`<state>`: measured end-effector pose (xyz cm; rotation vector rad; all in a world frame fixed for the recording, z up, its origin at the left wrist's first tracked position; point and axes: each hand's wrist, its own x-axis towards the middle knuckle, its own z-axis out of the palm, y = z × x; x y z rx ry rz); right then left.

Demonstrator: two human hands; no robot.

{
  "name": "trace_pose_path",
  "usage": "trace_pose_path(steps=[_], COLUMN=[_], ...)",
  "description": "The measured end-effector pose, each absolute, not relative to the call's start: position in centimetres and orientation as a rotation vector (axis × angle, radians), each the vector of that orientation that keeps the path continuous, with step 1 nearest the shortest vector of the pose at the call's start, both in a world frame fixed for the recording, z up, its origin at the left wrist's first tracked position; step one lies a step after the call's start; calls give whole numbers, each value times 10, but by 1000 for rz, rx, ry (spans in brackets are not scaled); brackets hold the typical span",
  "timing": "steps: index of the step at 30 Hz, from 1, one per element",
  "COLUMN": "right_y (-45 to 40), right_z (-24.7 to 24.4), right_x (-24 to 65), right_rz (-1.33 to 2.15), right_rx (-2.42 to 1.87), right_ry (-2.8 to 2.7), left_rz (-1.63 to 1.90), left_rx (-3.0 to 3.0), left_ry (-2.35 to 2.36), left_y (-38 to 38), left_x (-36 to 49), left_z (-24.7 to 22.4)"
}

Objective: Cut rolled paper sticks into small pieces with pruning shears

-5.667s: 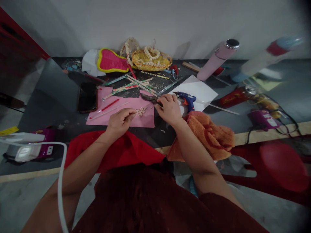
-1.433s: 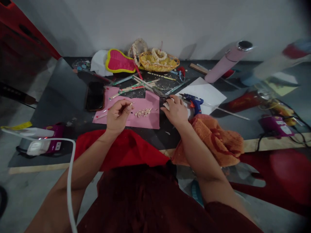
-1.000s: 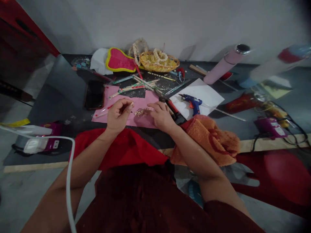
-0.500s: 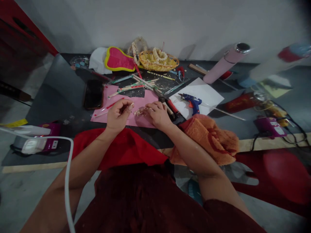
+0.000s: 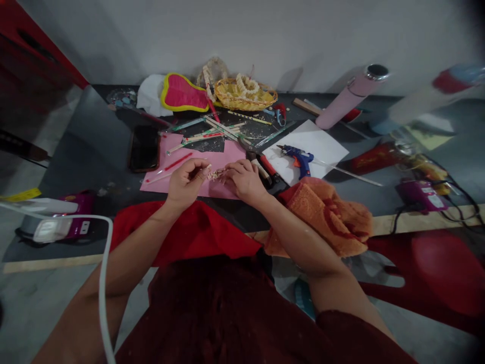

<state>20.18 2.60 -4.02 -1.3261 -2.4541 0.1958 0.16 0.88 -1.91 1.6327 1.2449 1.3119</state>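
The left hand (image 5: 186, 183) was over the pink paper (image 5: 162, 170), its thumb and index finger pinched together on a small pale piece (image 5: 208, 167). The right hand (image 5: 244, 179) was beside it, palm down with fingers bent, the fingertips at the right side of a little heap of short pale bits (image 5: 215, 175) lying on the pink paper; whether those fingers gripped any of the bits could not be told. The paper lay flat on the dark bench (image 5: 81, 146), a phone (image 5: 144, 148) just beside its left edge and a red stick (image 5: 178, 161) on top of it. Just past the right hand was a tool with red and black handles (image 5: 270, 168), and farther right a blue glue gun (image 5: 299, 157) rested on a white sheet (image 5: 322, 146). An orange towel (image 5: 326, 217) was bunched near the front edge, close to the right forearm, while a red cloth (image 5: 182, 235) spread under the left forearm. Beyond the paper, flat wooden sticks (image 5: 223, 129) crossed one another, and behind them, near the wall, stood a yellow wicker basket (image 5: 242, 103) holding a pale beaded loop (image 5: 247, 85). Left of the basket was a pink pad with a yellow border (image 5: 185, 93). A pink flask (image 5: 350, 98) stood behind the white sheet, toward the right.
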Motion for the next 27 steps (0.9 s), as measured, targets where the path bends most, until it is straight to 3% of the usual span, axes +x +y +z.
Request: trace_pose_path(steps=[9,14,27], right_y=[20,9,9], right_z=[-35,-35,-37], right_x=[199,193,195], right_rz=[478,576,543], right_rx=[-997,-1032,-982], right_ry=[-2116,-2012,-2001], left_rz=[1198,1117,1042], left_rx=[1691,1736,1855], left_ry=[1276,1270,1258], left_y=[9,8,4], left_x=[4,6,11], left_z=[-27,-30,-31])
